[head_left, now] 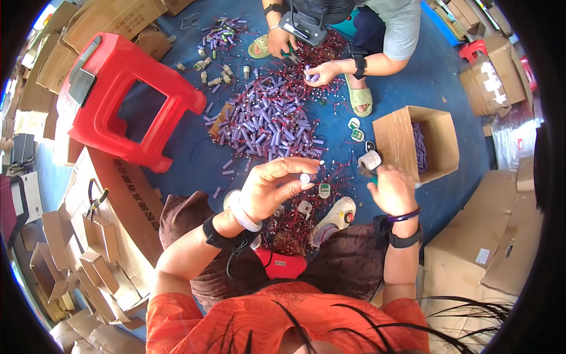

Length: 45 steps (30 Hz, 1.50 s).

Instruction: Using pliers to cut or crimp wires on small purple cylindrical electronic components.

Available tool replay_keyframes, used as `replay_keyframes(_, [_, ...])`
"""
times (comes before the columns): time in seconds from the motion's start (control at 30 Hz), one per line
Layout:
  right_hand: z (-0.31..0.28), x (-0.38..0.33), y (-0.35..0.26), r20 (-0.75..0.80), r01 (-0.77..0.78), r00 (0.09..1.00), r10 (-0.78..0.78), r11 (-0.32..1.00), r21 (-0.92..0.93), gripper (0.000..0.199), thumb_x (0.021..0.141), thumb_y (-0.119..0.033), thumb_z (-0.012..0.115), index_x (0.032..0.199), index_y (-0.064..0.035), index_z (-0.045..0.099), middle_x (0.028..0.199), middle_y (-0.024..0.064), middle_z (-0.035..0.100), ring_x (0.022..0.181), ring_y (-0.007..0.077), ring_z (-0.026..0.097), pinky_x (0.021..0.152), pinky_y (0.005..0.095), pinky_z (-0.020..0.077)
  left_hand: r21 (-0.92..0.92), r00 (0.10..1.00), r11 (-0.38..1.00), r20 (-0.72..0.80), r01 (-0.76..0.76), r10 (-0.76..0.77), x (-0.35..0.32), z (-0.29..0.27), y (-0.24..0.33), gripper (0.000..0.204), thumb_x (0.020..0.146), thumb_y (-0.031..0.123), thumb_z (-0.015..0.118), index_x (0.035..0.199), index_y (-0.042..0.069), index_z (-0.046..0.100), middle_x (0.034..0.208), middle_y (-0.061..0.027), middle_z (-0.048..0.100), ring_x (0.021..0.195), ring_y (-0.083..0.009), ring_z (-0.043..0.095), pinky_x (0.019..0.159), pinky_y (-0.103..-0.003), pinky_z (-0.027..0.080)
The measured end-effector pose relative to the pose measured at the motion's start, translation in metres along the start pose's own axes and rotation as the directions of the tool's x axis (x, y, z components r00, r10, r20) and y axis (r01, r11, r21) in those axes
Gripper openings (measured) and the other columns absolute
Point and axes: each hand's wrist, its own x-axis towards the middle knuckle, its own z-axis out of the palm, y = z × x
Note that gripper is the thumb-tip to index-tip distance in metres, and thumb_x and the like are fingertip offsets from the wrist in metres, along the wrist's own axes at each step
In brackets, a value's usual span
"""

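My left hand (pixel 265 187) is raised over the floor, thumb and fingers pinching a small cylindrical battery cell (pixel 305 178) seen end-on. To its right, my right hand (pixel 394 190) is closed round green-handled pliers (pixel 371 177), whose dark jaws point up and left. The pliers are apart from the cell. Just beyond the jaws is a white round part (pixel 369 159). A large pile of purple battery cells (pixel 268 121) covers the floor beyond my left hand. Between my feet lies a heap of red and black wire scraps (pixel 289 230).
Across from me a co-worker's hand (pixel 325 72) holds purple cells, the other dark pliers. A cardboard box (pixel 394 138) with purple cells stands at right, a red stool (pixel 177 88) at left. More pliers (pixel 94 203) hang on cardboard at left. Green-and-white round parts (pixel 357 134) lie nearby.
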Motion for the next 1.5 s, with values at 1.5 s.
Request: replay_keyframes(1.5, [0.008, 0.006, -0.06, -0.5, 0.491, 0.845, -0.189, 0.643, 0.588, 0.026, 0.073, -0.012, 0.073, 0.096, -0.0068, 0.063, 0.089, 0.008, 0.063, 0.082, 0.0298, 0.059, 0.07, 0.0404, 0.0453, 0.21, 0.907, 0.888, -0.195, 0.41, -0.372, -0.001, 0.001, -0.01, 0.027, 0.097, 0.016, 0.056, 0.121, 0.004, 0.056, 0.103, -0.0053, 0.068, 0.09, -0.0112, 0.067, 0.06, -0.019, 0.05])
